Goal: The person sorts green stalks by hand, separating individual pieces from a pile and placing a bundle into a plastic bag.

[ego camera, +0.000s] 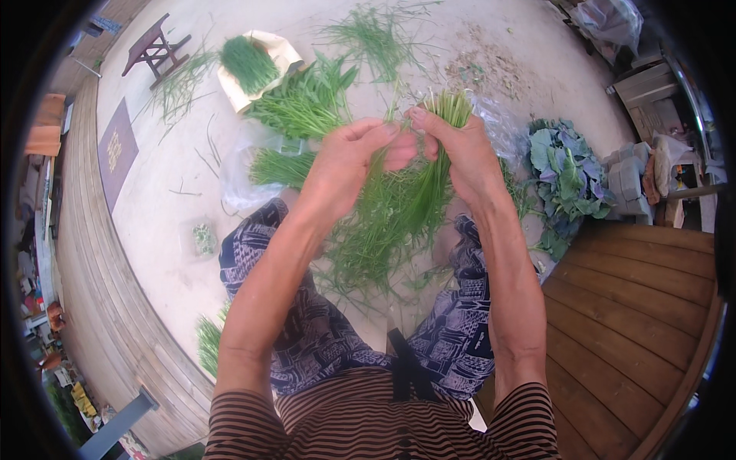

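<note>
My right hand (464, 150) is wrapped around a thick bunch of chive-like greens (426, 198). Its pale cut ends point up and away from me, while the long green blades hang toward my lap. Close beside it, my left hand (351, 158) pinches a few thin loose blades (376, 164) between thumb and fingers. Some of those fingers are blurred. Below both hands, a loose heap of the same greens (368, 253) covers the ground between my feet.
Ahead lie leafy greens (307, 106), a paper bag (292, 57) with a green bundle, and scattered blades (376, 43). A clear plastic bag (244, 172) and a small clear container (202, 238) are left. Cabbage-like leaves (566, 172) and a wooden slatted platform (627, 322) stand right.
</note>
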`<state>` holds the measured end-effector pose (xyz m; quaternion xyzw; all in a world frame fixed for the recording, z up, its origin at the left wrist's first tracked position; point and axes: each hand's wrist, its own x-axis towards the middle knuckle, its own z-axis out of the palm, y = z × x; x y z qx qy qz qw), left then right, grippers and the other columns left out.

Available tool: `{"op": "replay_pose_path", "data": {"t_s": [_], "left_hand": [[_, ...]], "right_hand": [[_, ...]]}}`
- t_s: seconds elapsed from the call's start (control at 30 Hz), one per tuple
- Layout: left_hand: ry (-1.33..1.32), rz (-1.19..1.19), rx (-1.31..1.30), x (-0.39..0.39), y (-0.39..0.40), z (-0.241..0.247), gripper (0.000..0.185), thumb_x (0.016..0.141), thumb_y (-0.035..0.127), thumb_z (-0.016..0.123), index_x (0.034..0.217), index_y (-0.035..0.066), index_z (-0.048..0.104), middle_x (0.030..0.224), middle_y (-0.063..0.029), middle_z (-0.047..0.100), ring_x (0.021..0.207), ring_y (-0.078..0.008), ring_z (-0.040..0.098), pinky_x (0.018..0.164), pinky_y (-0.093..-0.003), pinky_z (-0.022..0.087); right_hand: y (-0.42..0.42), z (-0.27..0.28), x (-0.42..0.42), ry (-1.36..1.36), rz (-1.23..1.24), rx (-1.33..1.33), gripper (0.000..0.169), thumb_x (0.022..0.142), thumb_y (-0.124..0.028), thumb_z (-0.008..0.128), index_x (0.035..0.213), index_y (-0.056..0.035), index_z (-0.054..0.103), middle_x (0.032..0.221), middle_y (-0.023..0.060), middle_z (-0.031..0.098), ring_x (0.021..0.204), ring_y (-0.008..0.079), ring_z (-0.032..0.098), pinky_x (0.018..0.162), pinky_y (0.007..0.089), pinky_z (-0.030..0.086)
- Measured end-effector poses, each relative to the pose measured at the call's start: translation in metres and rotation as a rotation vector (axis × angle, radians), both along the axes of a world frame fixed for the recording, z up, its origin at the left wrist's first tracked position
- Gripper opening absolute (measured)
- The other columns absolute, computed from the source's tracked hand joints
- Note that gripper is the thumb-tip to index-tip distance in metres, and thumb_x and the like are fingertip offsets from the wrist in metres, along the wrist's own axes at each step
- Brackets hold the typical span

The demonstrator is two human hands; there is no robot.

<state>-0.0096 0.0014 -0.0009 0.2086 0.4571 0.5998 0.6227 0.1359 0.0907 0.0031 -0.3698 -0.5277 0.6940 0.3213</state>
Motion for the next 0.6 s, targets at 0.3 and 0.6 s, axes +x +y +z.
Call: {"op": "replay_pose_path", "data": {"t_s": [0.3,0.6], "left_hand": [[0.037,0.075,-0.019,-0.017,0.003,-0.014,0.019,0.092,0.017,0.059,0.106,0.004,0.06,0.105,-0.0073,0.065,0.084,-0.009,0.06,0.064,-0.0195,0.042],[0.218,-0.057,0.007,-0.004,0.005,-0.008,0.014,0.09,0.02,0.063,0.094,0.007,0.063,0.085,-0.0033,0.067,0.071,-0.0055,0.057,0.051,-0.0166,0.032]], "right_hand": [[0.007,0.006,0.004,0.055,-0.002,-0.077,0.02,0.083,-0.019,0.069,0.089,0.0003,0.066,0.068,-0.001,0.055,0.057,0.0072,0.045,0.052,0.025,0.035],[-0.002,0.005,-0.005,-0.019,0.005,0.023,0.014,0.08,-0.016,0.071,0.077,-0.0041,0.064,0.059,-0.0028,0.052,0.05,0.006,0.043,0.047,0.0234,0.032]]}}
